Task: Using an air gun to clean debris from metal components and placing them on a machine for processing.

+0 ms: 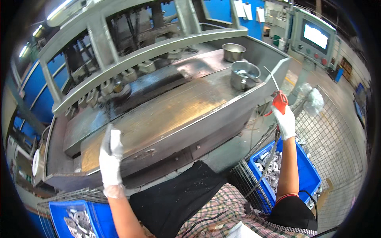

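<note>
My right hand (285, 121), in a white glove, is closed round a red air blow gun (280, 101). The gun's thin metal nozzle points up and to the left, over the right end of the machine's metal trough, and a hose hangs below the hand. My left hand (110, 152), gloved in white with greyed fingers, is raised at the trough's front edge on the left. Its fingers are stretched upward, and no object shows in it. Beyond it lies the machine's worn metal bed (174, 115), brownish and shiny in places.
Two metal pots, a near one (238, 82) and a far one (233, 51), stand at the trough's right end. Grey clamp-like fixtures (129, 74) hang under the machine's frame. Blue bins with metal parts flank me, right (311, 168) and left (101, 216). A control panel (311, 47) stands back right.
</note>
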A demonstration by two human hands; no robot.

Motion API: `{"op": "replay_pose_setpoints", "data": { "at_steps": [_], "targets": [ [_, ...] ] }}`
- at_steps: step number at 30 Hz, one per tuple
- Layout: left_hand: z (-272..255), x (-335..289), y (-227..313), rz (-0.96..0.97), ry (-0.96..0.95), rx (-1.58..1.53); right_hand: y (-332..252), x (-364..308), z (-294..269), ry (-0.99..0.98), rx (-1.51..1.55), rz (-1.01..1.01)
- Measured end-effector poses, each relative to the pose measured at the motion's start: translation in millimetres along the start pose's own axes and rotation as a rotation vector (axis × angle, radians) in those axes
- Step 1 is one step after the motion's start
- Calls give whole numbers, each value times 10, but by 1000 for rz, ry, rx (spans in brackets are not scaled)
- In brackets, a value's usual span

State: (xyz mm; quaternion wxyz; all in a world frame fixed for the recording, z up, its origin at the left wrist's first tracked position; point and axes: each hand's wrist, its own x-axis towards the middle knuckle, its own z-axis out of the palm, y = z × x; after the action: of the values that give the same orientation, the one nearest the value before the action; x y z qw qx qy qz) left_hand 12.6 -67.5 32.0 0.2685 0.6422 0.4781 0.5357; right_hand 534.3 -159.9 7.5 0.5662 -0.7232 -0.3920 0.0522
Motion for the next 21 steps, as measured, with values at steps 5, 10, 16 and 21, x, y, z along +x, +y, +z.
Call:
{"op": "replay_pose_setpoints", "data": {
  "at_steps": [5,10,16,21],
  "targets": [
    [204,627,-330,-66,-109,580,946,358,-392,328,-721,-184],
    [181,732,-352,-30,-215,930,611,302,-259,500,-640,-336],
    [233,805,17,207,49,620,17,506,213,190,-464,-565],
    [331,690,-274,224,-257,682,-79,899,627,27,-504,-476]
  ]
}}
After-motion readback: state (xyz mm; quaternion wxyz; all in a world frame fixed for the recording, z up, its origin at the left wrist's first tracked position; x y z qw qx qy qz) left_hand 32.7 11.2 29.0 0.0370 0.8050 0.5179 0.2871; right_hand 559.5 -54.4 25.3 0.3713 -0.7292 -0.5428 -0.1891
